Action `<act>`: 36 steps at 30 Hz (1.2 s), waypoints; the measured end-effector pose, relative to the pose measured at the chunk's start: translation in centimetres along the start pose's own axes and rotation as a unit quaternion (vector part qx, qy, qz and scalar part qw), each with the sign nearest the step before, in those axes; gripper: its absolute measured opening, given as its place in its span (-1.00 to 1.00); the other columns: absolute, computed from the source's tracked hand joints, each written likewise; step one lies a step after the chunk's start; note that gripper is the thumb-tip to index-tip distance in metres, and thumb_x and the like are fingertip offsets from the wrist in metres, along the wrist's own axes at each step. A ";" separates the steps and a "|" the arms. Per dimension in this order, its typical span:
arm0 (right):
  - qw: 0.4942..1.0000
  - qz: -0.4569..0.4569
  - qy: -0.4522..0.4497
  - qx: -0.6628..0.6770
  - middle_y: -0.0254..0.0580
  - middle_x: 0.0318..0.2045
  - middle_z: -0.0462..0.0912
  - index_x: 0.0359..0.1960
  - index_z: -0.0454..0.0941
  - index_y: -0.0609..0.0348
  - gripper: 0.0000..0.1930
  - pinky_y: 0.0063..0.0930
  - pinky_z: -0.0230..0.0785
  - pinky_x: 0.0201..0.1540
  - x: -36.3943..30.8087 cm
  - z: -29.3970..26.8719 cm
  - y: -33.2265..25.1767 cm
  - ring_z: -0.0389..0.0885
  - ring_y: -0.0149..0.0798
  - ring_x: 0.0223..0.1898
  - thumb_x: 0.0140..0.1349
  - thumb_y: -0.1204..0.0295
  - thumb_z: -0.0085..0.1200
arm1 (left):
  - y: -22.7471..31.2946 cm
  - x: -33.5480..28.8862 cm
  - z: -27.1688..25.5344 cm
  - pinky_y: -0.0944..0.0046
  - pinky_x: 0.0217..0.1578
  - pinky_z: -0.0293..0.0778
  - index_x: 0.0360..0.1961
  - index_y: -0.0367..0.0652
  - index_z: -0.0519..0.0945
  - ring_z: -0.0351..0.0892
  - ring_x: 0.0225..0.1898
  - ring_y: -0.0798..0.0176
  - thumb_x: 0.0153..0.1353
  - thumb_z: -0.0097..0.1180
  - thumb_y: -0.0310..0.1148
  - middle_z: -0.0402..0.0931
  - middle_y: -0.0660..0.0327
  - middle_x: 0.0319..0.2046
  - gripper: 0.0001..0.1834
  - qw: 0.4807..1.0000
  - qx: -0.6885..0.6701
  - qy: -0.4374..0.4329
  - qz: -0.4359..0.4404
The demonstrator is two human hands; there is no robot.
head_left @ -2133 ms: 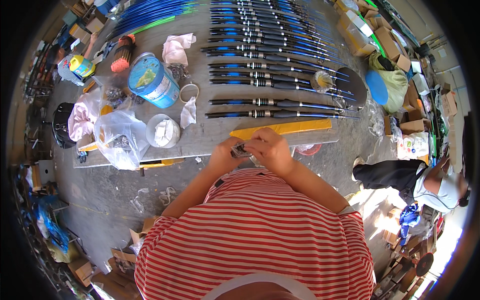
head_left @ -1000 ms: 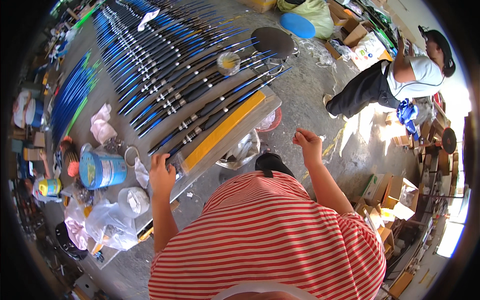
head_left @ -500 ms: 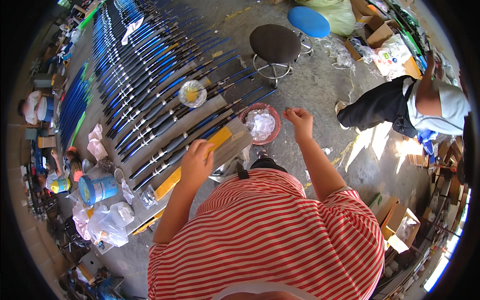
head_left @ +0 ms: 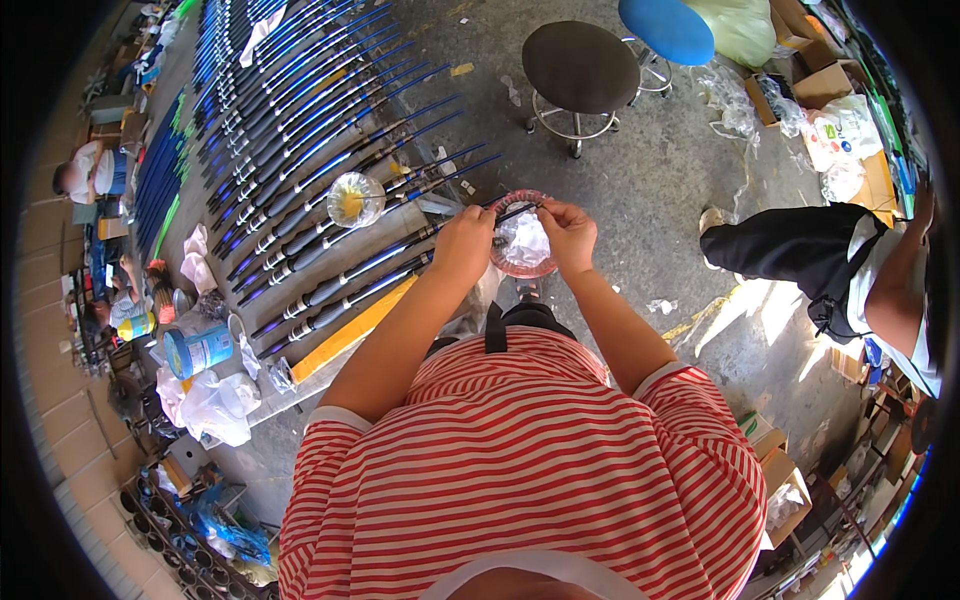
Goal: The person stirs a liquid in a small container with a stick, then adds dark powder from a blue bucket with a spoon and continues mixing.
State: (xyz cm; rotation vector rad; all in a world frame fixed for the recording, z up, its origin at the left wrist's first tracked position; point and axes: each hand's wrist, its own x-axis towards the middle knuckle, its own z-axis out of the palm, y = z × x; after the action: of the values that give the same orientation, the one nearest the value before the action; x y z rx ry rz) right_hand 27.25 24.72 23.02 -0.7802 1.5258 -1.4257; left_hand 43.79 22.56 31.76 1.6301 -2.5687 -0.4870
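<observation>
Several blue and black fishing rods [head_left: 330,290] lie side by side across the bench on my left. My left hand [head_left: 465,243] is closed around the thin part of a near rod, at the bench's right end. A slim dark length, which looks like that rod's end, runs from it to my right hand [head_left: 568,235], whose fingers pinch it. Any small part inside the right fingertips is hidden. Just beneath both hands is a pink-red basket [head_left: 548,266] with crumpled white plastic [head_left: 525,245] inside.
A clear bowl [head_left: 356,200] with something yellowish sits among the rods. A yellow strip [head_left: 355,335] edges the bench. Black stool [head_left: 580,65] and blue stool [head_left: 668,30] stand ahead. Another person [head_left: 800,255] is at the right. A blue bucket [head_left: 198,350] and plastic bags are at the left.
My left hand has moved right from the bench edge to the rod. The right hand has come left, so both now meet over the basket at the rod's thin end.
</observation>
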 end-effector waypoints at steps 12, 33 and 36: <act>0.999 -0.046 0.005 0.009 -0.20 -0.34 0.66 -0.42 0.59 0.36 -0.90 -0.66 0.48 -0.32 -0.4 0.9 0.5 0.60 -0.49 -0.38 0.02 0.60 0.22 | -0.3 1.0 1.5 0.11 -0.34 0.46 -0.36 -0.19 0.61 0.53 -0.34 0.01 -0.02 0.16 -0.49 0.48 0.11 -0.44 -0.86 0.999 -0.018 0.030 0.000; 0.969 -0.200 -0.042 -0.138 -0.09 -0.34 0.66 -0.46 0.62 0.30 -0.89 -0.45 0.49 -0.25 -1.0 0.6 -1.0 0.64 -0.18 -0.31 -0.08 0.60 0.24 | -0.7 0.7 2.2 0.12 -0.34 0.46 -0.39 -0.22 0.61 0.53 -0.36 0.00 -0.03 0.16 -0.50 0.47 0.10 -0.44 -0.88 0.999 -0.031 0.012 -0.016; 0.963 -0.225 -0.070 -0.134 -0.12 -0.35 0.66 -0.43 0.62 0.32 -0.89 -0.51 0.49 -0.27 -0.7 0.5 -0.9 0.65 -0.26 -0.34 -0.04 0.60 0.24 | -0.8 0.6 2.1 0.13 -0.35 0.46 -0.39 -0.21 0.61 0.54 -0.36 0.00 -0.03 0.16 -0.50 0.47 0.10 -0.44 -0.88 1.000 -0.009 0.008 -0.010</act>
State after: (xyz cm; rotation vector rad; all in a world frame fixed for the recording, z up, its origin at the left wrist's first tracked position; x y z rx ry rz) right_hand 27.89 25.04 24.03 -1.4350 1.5092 -1.4561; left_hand 43.73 22.17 29.52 1.6482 -2.5315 -0.4961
